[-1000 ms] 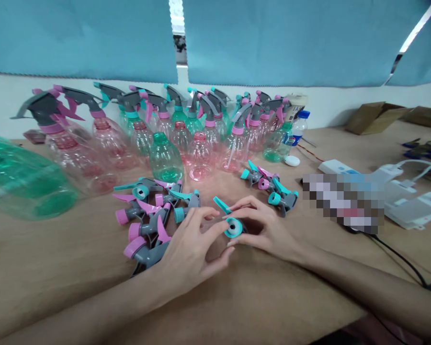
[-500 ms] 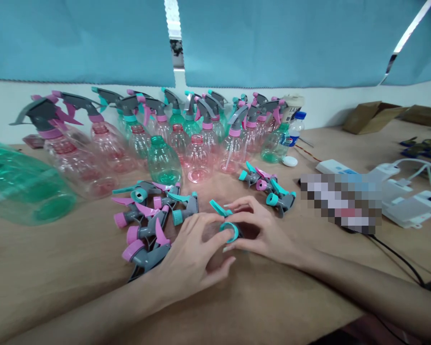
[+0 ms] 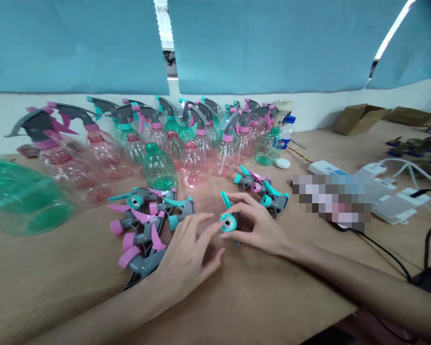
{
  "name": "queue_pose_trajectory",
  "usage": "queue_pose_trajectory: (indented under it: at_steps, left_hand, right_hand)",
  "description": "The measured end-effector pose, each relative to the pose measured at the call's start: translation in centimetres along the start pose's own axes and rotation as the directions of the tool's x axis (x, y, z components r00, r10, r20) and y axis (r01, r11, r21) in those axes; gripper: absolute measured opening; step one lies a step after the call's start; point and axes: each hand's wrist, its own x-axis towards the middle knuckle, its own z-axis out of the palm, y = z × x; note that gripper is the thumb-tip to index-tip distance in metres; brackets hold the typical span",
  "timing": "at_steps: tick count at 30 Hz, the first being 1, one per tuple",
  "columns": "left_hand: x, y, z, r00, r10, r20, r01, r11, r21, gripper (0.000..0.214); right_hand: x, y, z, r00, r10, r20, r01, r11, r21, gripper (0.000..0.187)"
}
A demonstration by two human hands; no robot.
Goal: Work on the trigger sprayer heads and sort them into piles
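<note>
Right hand: your right hand [image 3: 258, 227] grips the spray head [image 3: 229, 219] between thumb and fingers, its teal collar turned toward you.
Left hand: your left hand [image 3: 187, 254] rests loose on the table [image 3: 75, 273], fingers spread. The index tip touches the collar and it grasps nothing.
Spray head: low over the table, between your two hands.
Left side: a pile [image 3: 143, 225] of pink and teal heads, just beside your left hand.
Right side: a smaller cluster [image 3: 262, 189] beyond your right fingers.
Behind: bottles [image 3: 187, 143] stand in rows by the wall, and a green bottle [image 3: 17, 196] lies far left.

Loose spray heads [image 3: 143, 225] lie before bottles [image 3: 187, 139] on the table [image 3: 57, 278].
</note>
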Motion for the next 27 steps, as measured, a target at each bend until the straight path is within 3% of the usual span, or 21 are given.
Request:
queue_pose_trajectory:
  at_steps: [4,8,10,13,20,24,27]
  left_hand:
    - [-0.1,-0.1,0.0,1.0,0.025,0.004,-0.025,1.0,0.008,0.051]
    - [-0.2,-0.1,0.0,0.999,0.049,-0.024,-0.048,0.999,0.01,0.042]
    - [-0.2,-0.1,0.0,0.998,0.053,-0.031,-0.053,0.999,0.013,0.039]
    - [-0.1,-0.1,0.1,0.998,0.052,-0.032,-0.051,0.998,0.023,0.036]
    - [0.2,-0.1,0.1,0.999,0.048,-0.026,-0.046,0.997,0.059,0.035]
    - [0.2,-0.1,0.0,0.999,0.038,-0.036,-0.035,0.996,0.082,0.035]
    - [0.2,0.0,0.0,1.0,0.025,-0.014,-0.023,0.995,0.095,0.034]
  right_hand:
    - [0.7,0.0,-1.2,0.996,0.02,-0.086,-0.022,0.999,-0.03,0.027]
    - [1.6,0.6,-3.8,0.981,0.038,-0.192,-0.068,0.986,-0.15,0.025]
    - [1.9,1.3,-5.5,0.975,-0.004,-0.221,-0.045,0.975,-0.216,0.037]
    - [2.1,2.6,-7.8,0.976,0.033,-0.213,-0.095,0.952,-0.29,0.052]
    - [2.8,4.6,-10.6,0.995,0.045,-0.085,-0.079,0.885,-0.458,0.059]
    - [3.4,5.5,-10.0,0.989,0.087,0.115,-0.006,0.823,-0.569,0.056]
    - [3.4,5.7,-9.0,0.987,0.066,0.146,0.032,0.81,-0.585,0.054]
